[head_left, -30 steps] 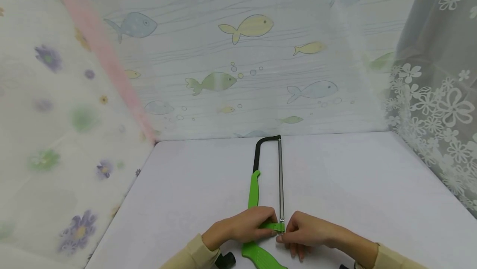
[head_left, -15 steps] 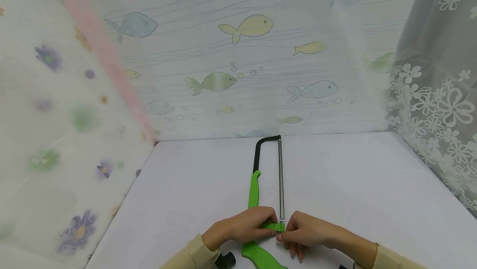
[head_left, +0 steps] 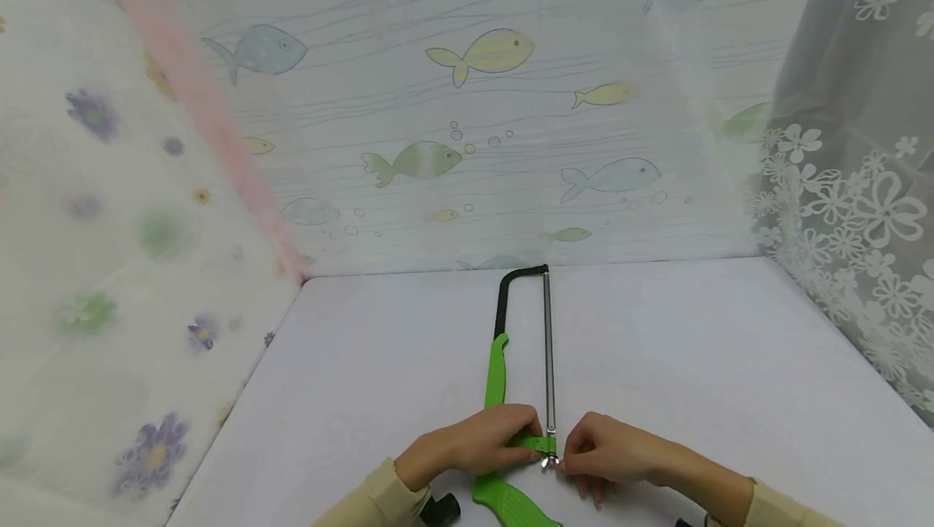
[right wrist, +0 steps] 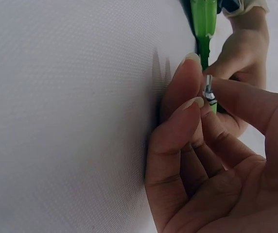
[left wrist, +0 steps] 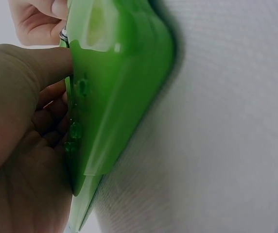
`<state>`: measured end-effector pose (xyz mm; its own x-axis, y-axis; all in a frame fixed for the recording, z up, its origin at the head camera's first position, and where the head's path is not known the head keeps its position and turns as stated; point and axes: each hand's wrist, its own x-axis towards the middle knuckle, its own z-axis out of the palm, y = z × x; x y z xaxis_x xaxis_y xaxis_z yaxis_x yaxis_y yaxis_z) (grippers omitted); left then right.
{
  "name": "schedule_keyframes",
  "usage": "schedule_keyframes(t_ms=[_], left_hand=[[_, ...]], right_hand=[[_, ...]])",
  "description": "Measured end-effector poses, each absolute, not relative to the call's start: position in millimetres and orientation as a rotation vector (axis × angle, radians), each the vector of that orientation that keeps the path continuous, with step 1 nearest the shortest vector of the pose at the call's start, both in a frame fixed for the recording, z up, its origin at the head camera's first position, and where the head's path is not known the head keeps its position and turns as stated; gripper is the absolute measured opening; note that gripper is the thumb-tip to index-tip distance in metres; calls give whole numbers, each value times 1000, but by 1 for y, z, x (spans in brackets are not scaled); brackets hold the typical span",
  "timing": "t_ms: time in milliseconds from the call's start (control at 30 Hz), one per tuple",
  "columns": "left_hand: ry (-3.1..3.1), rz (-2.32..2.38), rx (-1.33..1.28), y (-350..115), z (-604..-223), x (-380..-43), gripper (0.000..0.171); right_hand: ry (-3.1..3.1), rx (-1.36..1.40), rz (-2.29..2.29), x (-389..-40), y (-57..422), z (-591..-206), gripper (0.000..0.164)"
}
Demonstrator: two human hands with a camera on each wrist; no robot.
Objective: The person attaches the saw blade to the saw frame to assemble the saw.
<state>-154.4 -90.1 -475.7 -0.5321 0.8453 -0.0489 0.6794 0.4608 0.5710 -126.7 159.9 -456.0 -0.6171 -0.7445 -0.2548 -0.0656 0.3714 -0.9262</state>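
A hacksaw (head_left: 497, 369) with a green handle and black front bow lies on the white table, its blade (head_left: 549, 349) on the right side. My left hand (head_left: 485, 438) grips the green frame near the blade's lower end; close up, the left wrist view shows the thumb pressing on the green body (left wrist: 122, 68). A small metal wing nut (head_left: 550, 462) sticks out below the blade mount (head_left: 540, 444). My right hand (head_left: 613, 450) is just right of it, thumb and fingertips right at the nut (right wrist: 208, 90), the other fingers curled. I cannot tell whether they pinch it.
The white tabletop (head_left: 379, 365) stretches back to a fish-print curtain (head_left: 481, 113). A flower-print sheet (head_left: 139, 284) hangs at the left and a lace curtain (head_left: 868, 186) at the right. A dark cylindrical object (head_left: 441, 509) shows by my left sleeve.
My right hand has drawn slightly to the right, and the wing nut that its fingers covered now shows. The left hand and the hacksaw have stayed in place.
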Motion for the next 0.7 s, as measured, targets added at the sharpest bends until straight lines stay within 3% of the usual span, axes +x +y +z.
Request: schedule_keyframes(t_ms=[333, 700], left_hand=[[2382, 728, 1306, -91, -473, -153, 10], [2377, 729, 1291, -92, -471, -152, 7]], right_hand=[[1924, -723, -1290, -127, 157, -455, 28], [1935, -670, -1281, -127, 150, -455, 44]])
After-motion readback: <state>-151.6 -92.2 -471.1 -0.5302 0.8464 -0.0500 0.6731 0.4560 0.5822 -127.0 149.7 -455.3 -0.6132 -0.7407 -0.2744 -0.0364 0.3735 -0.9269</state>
